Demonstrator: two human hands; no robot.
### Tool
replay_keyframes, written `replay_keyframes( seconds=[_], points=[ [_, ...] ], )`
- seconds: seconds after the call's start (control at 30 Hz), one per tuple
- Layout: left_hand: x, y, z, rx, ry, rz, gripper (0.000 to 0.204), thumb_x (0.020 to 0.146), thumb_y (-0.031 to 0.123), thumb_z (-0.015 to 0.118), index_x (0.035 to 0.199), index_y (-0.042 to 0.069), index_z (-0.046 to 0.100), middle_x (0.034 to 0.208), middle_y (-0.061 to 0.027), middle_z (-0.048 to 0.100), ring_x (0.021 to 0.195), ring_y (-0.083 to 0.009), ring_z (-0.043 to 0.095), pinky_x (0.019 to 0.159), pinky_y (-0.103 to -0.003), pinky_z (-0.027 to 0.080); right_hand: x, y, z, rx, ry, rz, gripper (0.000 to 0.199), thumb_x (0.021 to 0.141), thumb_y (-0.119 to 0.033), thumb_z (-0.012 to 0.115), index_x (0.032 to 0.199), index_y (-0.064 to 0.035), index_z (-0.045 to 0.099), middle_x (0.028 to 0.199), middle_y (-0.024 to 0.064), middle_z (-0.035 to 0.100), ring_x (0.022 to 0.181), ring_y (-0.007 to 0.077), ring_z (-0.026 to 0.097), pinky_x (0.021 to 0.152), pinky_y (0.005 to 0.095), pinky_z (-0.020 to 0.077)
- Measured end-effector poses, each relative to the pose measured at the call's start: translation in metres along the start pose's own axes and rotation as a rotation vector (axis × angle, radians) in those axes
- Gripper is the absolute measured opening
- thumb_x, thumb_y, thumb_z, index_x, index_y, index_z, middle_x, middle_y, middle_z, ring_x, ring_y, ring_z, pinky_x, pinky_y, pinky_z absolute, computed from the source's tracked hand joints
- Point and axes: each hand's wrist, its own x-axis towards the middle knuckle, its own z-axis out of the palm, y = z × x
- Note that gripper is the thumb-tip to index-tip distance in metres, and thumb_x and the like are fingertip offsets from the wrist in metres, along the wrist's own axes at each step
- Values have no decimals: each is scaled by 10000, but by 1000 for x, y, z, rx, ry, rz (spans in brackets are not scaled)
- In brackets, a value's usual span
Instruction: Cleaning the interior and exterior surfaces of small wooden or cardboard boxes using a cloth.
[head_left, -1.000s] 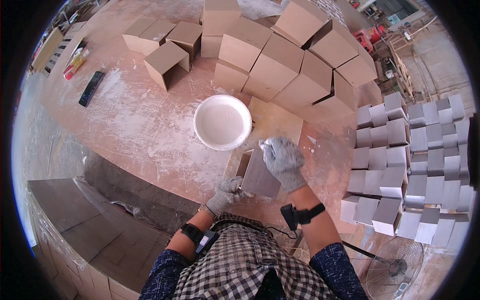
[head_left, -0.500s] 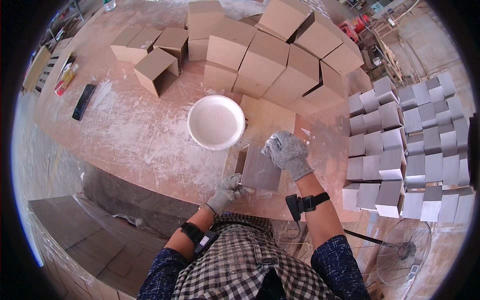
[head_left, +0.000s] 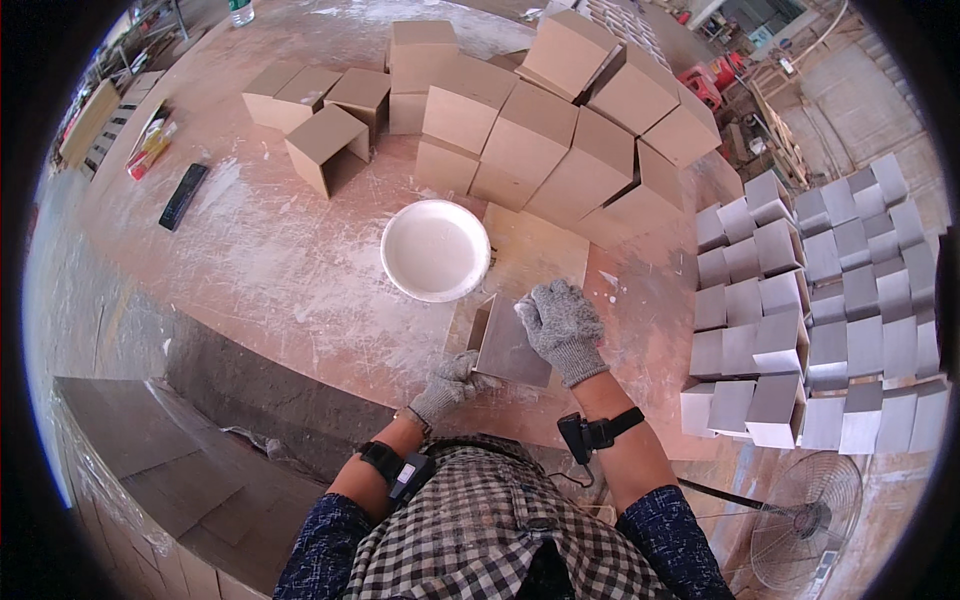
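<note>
In front of me on the work table lies a small open-ended box (head_left: 512, 345) with a grey-brown top face. Its open side faces left. My left hand (head_left: 447, 385), in a grey knitted glove, is closed on the box's near left edge. Over the top face, toward its right side, is my right hand (head_left: 563, 325), gloved likewise, with curled fingers. Whatever those fingers may hold is hidden beneath them. Just beyond the box stands a round white basin (head_left: 436, 250) with whitish content.
Brown boxes (head_left: 525, 135) are stacked along the table's far side. A black remote-like object (head_left: 184, 197) lies at left on the white-smeared tabletop (head_left: 290, 270). Rows of grey boxes (head_left: 780, 300) stand at right, above a fan (head_left: 808, 518). A plastic-wrapped stack (head_left: 160, 450) is at lower left.
My right hand has moved slightly left and nearer to me over the box's top face. My left hand keeps its hold. The whole view has shifted a little.
</note>
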Motion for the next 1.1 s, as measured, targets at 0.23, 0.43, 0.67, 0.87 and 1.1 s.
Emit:
replay_keyframes(
  seconds=[0.23,0.43,0.67,0.87,1.1],
  points=[
    [-1,-14,2,77,64,43,332,799,222,720,1089,91,623,1027,-129,618,1001,-324,581,847,-380,476,-63,-39,-1,-294,132,-281,205,788,-296,588,895,-122,605,859,104,543,811,277,555,703,421,479],
    [5,-32,6,92,41,-82,340,760,222,764,1050,92,645,1017,-129,628,983,-314,599,829,-380,487,-69,-18,-3,-5,141,-726,167,853,-279,547,887,-130,612,802,69,558,757,256,567,614,428,475],
    [10,-74,5,-415,76,-206,395,727,292,785,1043,94,655,1010,-119,636,974,-316,609,826,-377,490,28,-32,-1,-47,249,-312,136,862,-254,577,831,-123,586,803,64,547,764,258,555,641,405,469],
    [-26,-57,3,681,244,291,365,738,273,752,1028,87,632,1000,-133,623,1016,-325,582,828,-389,473,-43,-77,-1,-210,43,-435,214,789,-279,585,920,-113,617,898,100,601,841,269,597,646,386,465],
    [-10,16,-3,254,90,59,324,779,299,729,1004,84,639,986,-131,620,989,-335,578,816,-386,466,-41,-50,-15,-85,541,-636,88,795,-157,662,853,-111,613,825,89,577,767,241,603,670,372,495]
  ],
)
